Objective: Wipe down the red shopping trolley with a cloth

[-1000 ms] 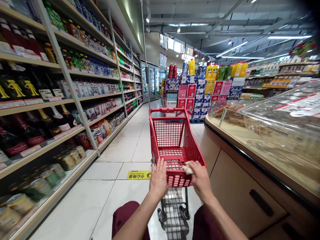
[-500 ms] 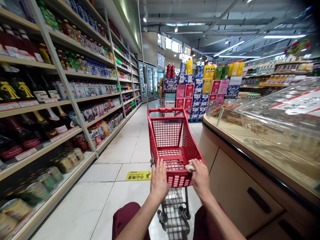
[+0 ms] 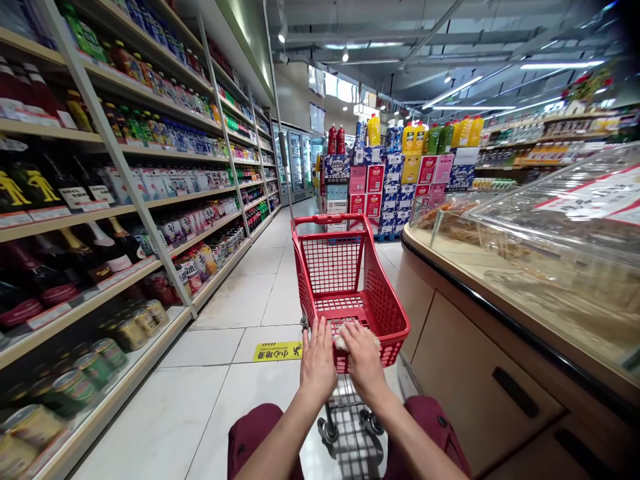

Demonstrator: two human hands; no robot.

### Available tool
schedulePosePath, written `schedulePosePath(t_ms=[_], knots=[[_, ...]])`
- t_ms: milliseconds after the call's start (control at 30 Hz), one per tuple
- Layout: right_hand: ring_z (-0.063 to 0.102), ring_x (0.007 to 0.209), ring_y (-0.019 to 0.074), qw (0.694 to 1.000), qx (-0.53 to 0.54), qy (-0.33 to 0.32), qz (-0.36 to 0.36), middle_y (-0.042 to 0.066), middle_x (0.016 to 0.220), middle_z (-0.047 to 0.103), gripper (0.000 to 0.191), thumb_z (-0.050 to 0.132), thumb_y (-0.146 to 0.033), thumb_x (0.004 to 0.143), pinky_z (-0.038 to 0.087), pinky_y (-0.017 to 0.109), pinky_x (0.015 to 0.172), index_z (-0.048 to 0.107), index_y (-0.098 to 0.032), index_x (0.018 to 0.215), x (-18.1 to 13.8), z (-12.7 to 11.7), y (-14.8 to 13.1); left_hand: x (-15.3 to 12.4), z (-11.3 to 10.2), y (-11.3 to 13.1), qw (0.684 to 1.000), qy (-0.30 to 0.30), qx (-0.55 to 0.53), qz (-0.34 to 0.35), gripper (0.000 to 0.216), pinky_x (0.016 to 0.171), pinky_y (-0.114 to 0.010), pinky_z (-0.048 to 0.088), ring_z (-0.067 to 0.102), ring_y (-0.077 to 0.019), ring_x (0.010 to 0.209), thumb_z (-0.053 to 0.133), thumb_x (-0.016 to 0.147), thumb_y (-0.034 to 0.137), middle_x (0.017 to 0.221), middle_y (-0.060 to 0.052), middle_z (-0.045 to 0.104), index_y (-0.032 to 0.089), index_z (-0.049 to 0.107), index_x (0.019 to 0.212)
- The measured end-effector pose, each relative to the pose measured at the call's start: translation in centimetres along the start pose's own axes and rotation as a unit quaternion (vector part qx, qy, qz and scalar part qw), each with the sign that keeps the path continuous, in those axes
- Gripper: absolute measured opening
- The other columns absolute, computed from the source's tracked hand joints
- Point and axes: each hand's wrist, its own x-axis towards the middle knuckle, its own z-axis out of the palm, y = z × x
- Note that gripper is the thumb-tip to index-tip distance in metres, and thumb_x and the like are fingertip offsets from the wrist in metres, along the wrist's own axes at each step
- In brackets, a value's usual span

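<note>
A small red shopping cart point(image 3: 380, 303) stands in front of me in a supermarket aisle, its basket empty. My left hand point(image 3: 317, 360) rests on the near rim of the cart, fingers stretched forward over the handle. My right hand point(image 3: 363, 357) sits close beside it on the same rim, pressing a small whitish cloth point(image 3: 343, 343) against the handle with its fingers flat. My knees in dark red trousers point(image 3: 260, 433) show below the cart.
Shelves of bottles, cartons and cans point(image 3: 100, 220) run along the left. A curved counter with a clear food display case point(image 3: 540, 253) lies close on the right. A stack of boxes topped with bottles point(image 3: 395, 180) stands ahead. A yellow floor sticker point(image 3: 277, 351) lies left of the cart.
My right hand has slid left along the cart's rim with the cloth, ending close to my left hand. The cart's near end has swung slightly right.
</note>
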Motion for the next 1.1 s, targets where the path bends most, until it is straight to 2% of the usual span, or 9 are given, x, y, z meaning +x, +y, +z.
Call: schedulePosePath(t_ms=[67, 233, 433, 500, 633, 833, 900, 1000, 1100], knots=[[0.04, 0.122, 0.0203, 1.0, 0.007, -0.015, -0.008, 0.006, 0.122, 0.055, 0.047, 0.032, -0.004, 0.078, 0.031, 0.044, 0.099, 0.056, -0.02, 0.115, 0.1, 0.0, 0.1, 0.0, 0.0, -0.2, 1.0, -0.003, 0.002, 0.006, 0.069, 0.107, -0.048, 0.018, 0.011, -0.0217, 0.134, 0.037, 0.068, 0.003, 0.144, -0.011, 0.024, 0.009, 0.025, 0.136], [0.041, 0.12, 0.0248, 0.992, -0.039, 0.036, 0.114, 0.012, 0.119, 0.056, 0.042, 0.032, -0.01, 0.078, 0.033, 0.05, 0.095, 0.058, -0.015, 0.111, 0.4, -1.7, 3.9, 0.0, 0.0, 0.0, 1.0, 0.0, -0.006, 0.003, 0.072, 0.107, -0.05, 0.019, 0.01, -0.0237, 0.134, 0.04, 0.066, 0.005, 0.144, -0.011, 0.022, 0.009, 0.023, 0.136], [0.041, 0.121, 0.0195, 1.0, 0.015, -0.007, -0.014, 0.006, 0.121, 0.056, 0.045, 0.033, -0.005, 0.079, 0.031, 0.042, 0.099, 0.057, -0.02, 0.114, 0.2, 0.3, -0.8, -0.1, -0.2, 0.1, 1.0, -0.01, 0.002, 0.002, 0.068, 0.108, -0.048, 0.017, 0.012, -0.0226, 0.134, 0.037, 0.067, 0.004, 0.144, -0.011, 0.024, 0.009, 0.027, 0.135], [0.04, 0.122, 0.0204, 1.0, 0.011, -0.004, 0.01, 0.006, 0.122, 0.055, 0.046, 0.031, -0.005, 0.078, 0.031, 0.045, 0.099, 0.057, -0.02, 0.113, 0.3, -0.4, 0.3, -0.1, -0.3, -0.1, 1.0, -0.007, 0.004, 0.007, 0.068, 0.108, -0.049, 0.018, 0.013, -0.0219, 0.134, 0.036, 0.068, 0.003, 0.143, -0.01, 0.025, 0.01, 0.026, 0.135], [0.038, 0.123, 0.0243, 0.99, -0.03, 0.048, 0.125, 0.011, 0.12, 0.055, 0.045, 0.03, -0.009, 0.078, 0.031, 0.05, 0.097, 0.056, -0.015, 0.115, 0.4, -1.8, 3.7, -0.2, -0.2, 0.2, 1.0, 0.004, -0.005, 0.004, 0.072, 0.107, -0.049, 0.019, 0.011, -0.0227, 0.134, 0.039, 0.066, 0.003, 0.144, -0.011, 0.023, 0.009, 0.024, 0.136], [0.039, 0.122, 0.0191, 1.0, 0.012, 0.001, -0.017, 0.006, 0.122, 0.055, 0.046, 0.033, -0.005, 0.078, 0.031, 0.042, 0.1, 0.055, -0.021, 0.116, -0.1, 0.0, -0.2, -0.3, 0.1, 0.2, 1.0, 0.007, -0.003, 0.007, 0.072, 0.107, -0.048, 0.02, 0.013, -0.0221, 0.134, 0.038, 0.066, 0.002, 0.143, -0.011, 0.027, 0.011, 0.023, 0.136], [0.039, 0.122, 0.0204, 1.0, 0.0, 0.002, 0.011, 0.006, 0.121, 0.056, 0.045, 0.031, -0.006, 0.078, 0.031, 0.044, 0.099, 0.056, -0.02, 0.114, -0.1, -0.7, 1.0, -0.3, -0.1, 0.0, 1.0, 0.007, 0.0, 0.012, 0.071, 0.107, -0.048, 0.02, 0.014, -0.0218, 0.134, 0.037, 0.067, 0.002, 0.143, -0.01, 0.026, 0.011, 0.024, 0.136], [0.039, 0.122, 0.0231, 0.993, -0.032, 0.051, 0.099, 0.01, 0.12, 0.056, 0.045, 0.03, -0.008, 0.078, 0.033, 0.048, 0.097, 0.056, -0.017, 0.114, -0.1, -2.0, 3.9, -0.2, -0.1, 0.2, 1.0, 0.001, -0.001, 0.009, 0.072, 0.107, -0.048, 0.019, 0.012, -0.0227, 0.134, 0.039, 0.065, 0.003, 0.144, -0.01, 0.023, 0.01, 0.025, 0.135], [0.04, 0.121, 0.0227, 0.996, -0.021, 0.054, 0.066, 0.01, 0.12, 0.056, 0.047, 0.032, -0.007, 0.076, 0.032, 0.047, 0.097, 0.054, -0.018, 0.116, -0.4, -1.3, 3.3, -0.3, -0.1, 0.5, 1.0, -0.003, -0.001, 0.001, 0.072, 0.108, -0.048, 0.018, 0.009, -0.0232, 0.134, 0.04, 0.065, 0.004, 0.145, -0.011, 0.021, 0.009, 0.025, 0.135]])
